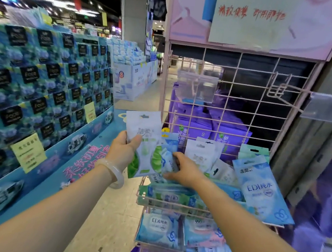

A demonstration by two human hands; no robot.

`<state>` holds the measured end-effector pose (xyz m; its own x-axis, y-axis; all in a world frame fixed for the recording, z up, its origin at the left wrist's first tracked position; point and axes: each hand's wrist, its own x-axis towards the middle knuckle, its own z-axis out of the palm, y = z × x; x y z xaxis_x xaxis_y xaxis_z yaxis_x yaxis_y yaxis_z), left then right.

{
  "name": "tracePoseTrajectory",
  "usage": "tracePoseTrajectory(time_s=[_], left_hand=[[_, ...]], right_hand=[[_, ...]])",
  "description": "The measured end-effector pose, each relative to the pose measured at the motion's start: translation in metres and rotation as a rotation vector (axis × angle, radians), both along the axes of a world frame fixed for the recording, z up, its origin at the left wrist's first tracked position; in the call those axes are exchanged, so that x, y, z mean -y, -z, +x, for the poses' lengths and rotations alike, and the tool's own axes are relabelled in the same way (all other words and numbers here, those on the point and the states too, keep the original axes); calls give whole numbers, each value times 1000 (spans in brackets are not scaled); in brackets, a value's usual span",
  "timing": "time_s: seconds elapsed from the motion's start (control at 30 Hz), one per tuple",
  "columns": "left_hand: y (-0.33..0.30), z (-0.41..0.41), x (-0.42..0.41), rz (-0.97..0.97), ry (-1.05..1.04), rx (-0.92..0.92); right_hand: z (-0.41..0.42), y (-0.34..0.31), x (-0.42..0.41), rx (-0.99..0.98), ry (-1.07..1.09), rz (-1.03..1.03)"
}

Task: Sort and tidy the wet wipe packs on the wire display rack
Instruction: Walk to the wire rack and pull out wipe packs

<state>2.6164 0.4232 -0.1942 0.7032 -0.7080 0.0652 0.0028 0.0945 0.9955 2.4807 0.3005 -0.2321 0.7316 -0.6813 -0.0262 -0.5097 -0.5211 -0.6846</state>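
Pink wire display rack (234, 95) with two front baskets. Upper basket (174, 204) holds loose wet wipe packs: a blue pack (264, 190) leaning at its right end, white packs (200, 157) behind. Lower basket (180, 251) holds flat blue packs (158, 229).
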Motion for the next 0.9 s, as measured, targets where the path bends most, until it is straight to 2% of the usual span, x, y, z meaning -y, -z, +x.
tracePoseTrajectory(time_s=[0.17, 0.23, 0.37, 0.43, 0.53, 0.63, 0.67, 0.73, 0.77, 0.8, 0.83, 0.9], left_hand=[[0, 2, 4, 0, -6, -23], [-2, -2, 9, -16, 3, -43], [-5, -9, 22, -70, 50, -57], [-2, -13, 30, -74, 65, -43], [7, -25, 45, -72, 76, -48], [23, -37, 64, 21, 146, -91], [28, -41, 69, 121, 186, -2], [35, -48, 77, 446, 194, 349], [36, -51, 79, 576, 122, 506], [36, -54, 80, 619, 36, 596], [34, -57, 79, 569, -47, 631], [27, -66, 73, 293, -81, 617]], right_hand=[[-7, 0, 1, 9, 47, -9], [-15, 0, 2, 100, 93, 2], [-40, -14, 15, 400, 277, 64], [-58, -27, 24, 588, 379, 148], [-86, -43, 34, 863, 464, 395], [-112, -43, 37, 996, 535, 600], [-120, -40, 37, 1001, 555, 621], [-131, -33, 33, 956, 582, 612], [-135, -29, 31, 927, 594, 596], [-139, -25, 29, 906, 606, 580], [-141, -22, 26, 899, 611, 573], [-143, -17, 23, 917, 593, 583]])
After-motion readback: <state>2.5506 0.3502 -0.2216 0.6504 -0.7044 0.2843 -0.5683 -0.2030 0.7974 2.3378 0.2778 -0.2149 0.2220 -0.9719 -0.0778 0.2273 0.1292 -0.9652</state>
